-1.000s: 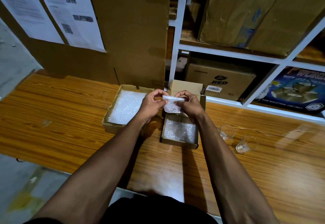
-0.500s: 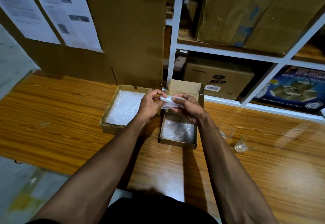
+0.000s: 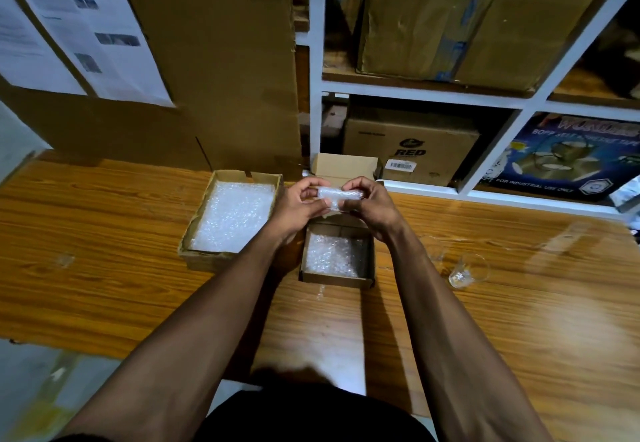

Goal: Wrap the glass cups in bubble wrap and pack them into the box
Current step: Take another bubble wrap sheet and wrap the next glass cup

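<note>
A shelf carton (image 3: pixel 410 143) reads "RED" and a blue box (image 3: pixel 568 161) "FOR INDUSTRIAL USE ONLY", while the bubble-wrapped bundle (image 3: pixel 337 198), now rolled tighter than a second ago, sits pinched between left hand (image 3: pixel 299 206) and right hand (image 3: pixel 369 206) above the small box (image 3: pixel 337 280), two bare glass cups (image 3: pixel 467 270) lying right.

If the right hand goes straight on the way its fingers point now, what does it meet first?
Its fingers point leftward, so the right hand would probably meet the left hand, which holds the other end of the same bubble-wrapped bundle. Depth is uncertain.
</note>
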A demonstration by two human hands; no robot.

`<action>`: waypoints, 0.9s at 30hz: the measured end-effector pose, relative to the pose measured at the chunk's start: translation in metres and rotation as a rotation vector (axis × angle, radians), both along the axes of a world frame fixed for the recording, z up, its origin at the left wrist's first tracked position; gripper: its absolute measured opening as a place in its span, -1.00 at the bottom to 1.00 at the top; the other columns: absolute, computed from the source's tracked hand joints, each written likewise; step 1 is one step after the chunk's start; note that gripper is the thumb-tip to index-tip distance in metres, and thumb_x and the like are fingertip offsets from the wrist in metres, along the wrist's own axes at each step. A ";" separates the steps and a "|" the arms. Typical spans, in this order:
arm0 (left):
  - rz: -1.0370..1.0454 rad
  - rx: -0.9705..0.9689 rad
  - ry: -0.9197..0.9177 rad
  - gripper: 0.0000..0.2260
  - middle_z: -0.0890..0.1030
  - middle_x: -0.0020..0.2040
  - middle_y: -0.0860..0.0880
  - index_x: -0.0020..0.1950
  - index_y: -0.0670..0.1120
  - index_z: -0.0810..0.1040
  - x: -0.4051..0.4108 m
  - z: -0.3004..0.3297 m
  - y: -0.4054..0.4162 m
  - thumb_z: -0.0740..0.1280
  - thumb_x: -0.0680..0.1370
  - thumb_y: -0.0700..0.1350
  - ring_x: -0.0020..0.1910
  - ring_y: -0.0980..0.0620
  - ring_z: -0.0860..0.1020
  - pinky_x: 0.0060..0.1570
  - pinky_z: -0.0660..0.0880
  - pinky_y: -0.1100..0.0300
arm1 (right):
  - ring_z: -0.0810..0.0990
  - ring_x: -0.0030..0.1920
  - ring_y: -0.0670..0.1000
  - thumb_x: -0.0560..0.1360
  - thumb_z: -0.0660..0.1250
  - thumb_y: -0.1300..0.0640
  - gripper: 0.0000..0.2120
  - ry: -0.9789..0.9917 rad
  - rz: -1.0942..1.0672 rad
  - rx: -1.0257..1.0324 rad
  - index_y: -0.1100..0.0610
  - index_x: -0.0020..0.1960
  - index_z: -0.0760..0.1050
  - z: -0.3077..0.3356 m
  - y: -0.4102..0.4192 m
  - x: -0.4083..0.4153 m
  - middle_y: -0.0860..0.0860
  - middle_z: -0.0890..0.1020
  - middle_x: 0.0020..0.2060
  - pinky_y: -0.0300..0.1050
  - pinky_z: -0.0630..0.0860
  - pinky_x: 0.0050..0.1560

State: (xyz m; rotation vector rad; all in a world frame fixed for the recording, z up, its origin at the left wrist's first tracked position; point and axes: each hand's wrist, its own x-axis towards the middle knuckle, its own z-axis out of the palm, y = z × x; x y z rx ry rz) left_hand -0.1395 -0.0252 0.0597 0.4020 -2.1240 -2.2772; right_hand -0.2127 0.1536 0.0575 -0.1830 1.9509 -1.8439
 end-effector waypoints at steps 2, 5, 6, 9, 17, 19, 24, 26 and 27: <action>-0.021 -0.018 0.005 -0.69 0.65 0.09 -0.13 0.25 -0.14 0.63 -0.005 -0.001 0.012 0.48 0.54 -0.39 0.05 0.02 0.70 0.11 0.68 0.05 | 0.64 -0.07 0.04 0.42 0.47 0.51 -0.65 0.034 -0.021 0.035 0.08 -0.02 0.60 0.000 0.011 0.001 0.10 0.63 -0.02 -0.10 0.65 -0.12; -0.047 -0.114 0.013 -0.70 0.69 -0.02 -0.03 0.17 -0.09 0.65 -0.014 -0.005 0.034 0.50 0.53 -0.39 -0.09 0.10 0.71 0.04 0.68 0.11 | 0.63 -0.08 0.03 0.42 0.47 0.51 -0.56 0.086 -0.053 0.145 0.06 0.12 0.56 -0.004 0.038 0.001 0.13 0.63 0.03 -0.10 0.65 -0.16; -0.060 -0.141 0.018 -0.70 0.70 -0.03 -0.01 0.14 -0.06 0.66 -0.017 -0.007 0.044 0.51 0.52 -0.39 -0.11 0.11 0.71 0.01 0.68 0.14 | 0.64 -0.06 0.04 0.41 0.47 0.50 -0.54 0.122 -0.062 0.209 0.05 0.15 0.56 -0.006 0.050 0.000 0.13 0.65 0.05 -0.06 0.67 -0.11; -0.109 -0.208 0.014 -0.70 0.72 0.01 -0.02 0.12 -0.01 0.67 -0.024 -0.009 0.073 0.50 0.52 -0.37 -0.12 0.15 0.72 -0.08 0.63 0.25 | 0.69 0.00 0.04 0.39 0.48 0.47 -0.54 0.189 -0.071 0.404 0.07 0.18 0.58 -0.010 0.092 -0.001 0.05 0.69 0.01 -0.20 0.64 -0.10; -0.253 -0.338 -0.003 -0.70 0.68 0.14 0.03 0.17 0.07 0.70 -0.040 -0.019 0.141 0.51 0.55 -0.28 0.03 0.11 0.70 0.00 0.66 0.23 | 0.62 0.27 0.04 0.38 0.63 0.16 -0.37 0.221 0.074 0.764 0.09 0.41 0.53 -0.018 0.176 0.010 0.04 0.67 0.25 -0.14 0.51 0.25; -0.260 -0.364 -0.014 -0.71 0.67 0.13 0.07 0.18 0.09 0.70 -0.041 -0.019 0.152 0.51 0.56 -0.25 0.03 0.13 0.68 -0.01 0.65 0.25 | 0.61 0.24 0.09 0.39 0.63 0.05 -0.33 0.224 0.132 0.837 0.02 0.44 0.49 -0.018 0.185 0.014 0.04 0.66 0.25 -0.10 0.49 0.18; -0.267 -0.457 -0.075 -0.73 0.64 0.10 0.16 0.18 0.13 0.69 -0.041 -0.025 0.171 0.53 0.55 -0.17 0.06 0.15 0.63 -0.03 0.63 0.19 | 0.64 0.15 0.17 0.40 0.58 -0.14 -0.37 0.333 0.170 1.039 0.01 0.39 0.46 -0.028 0.194 0.017 0.11 0.70 0.14 0.04 0.48 0.24; -0.264 -0.513 -0.096 -0.72 0.63 0.11 0.16 0.20 0.13 0.69 -0.040 -0.029 0.175 0.54 0.55 -0.15 0.03 0.18 0.59 -0.12 0.55 0.27 | 0.65 0.13 0.17 0.37 0.60 -0.15 -0.36 0.331 0.145 1.021 -0.02 0.36 0.48 -0.033 0.196 0.016 0.10 0.70 0.13 -0.02 0.47 0.14; -0.260 -0.544 -0.105 -0.72 0.63 0.11 0.15 0.20 0.12 0.70 -0.040 -0.030 0.177 0.55 0.54 -0.15 0.01 0.19 0.58 -0.15 0.51 0.31 | 0.65 0.12 0.15 0.35 0.62 -0.15 -0.34 0.323 0.138 1.005 -0.04 0.36 0.48 -0.035 0.197 0.015 0.08 0.71 0.15 -0.04 0.49 0.10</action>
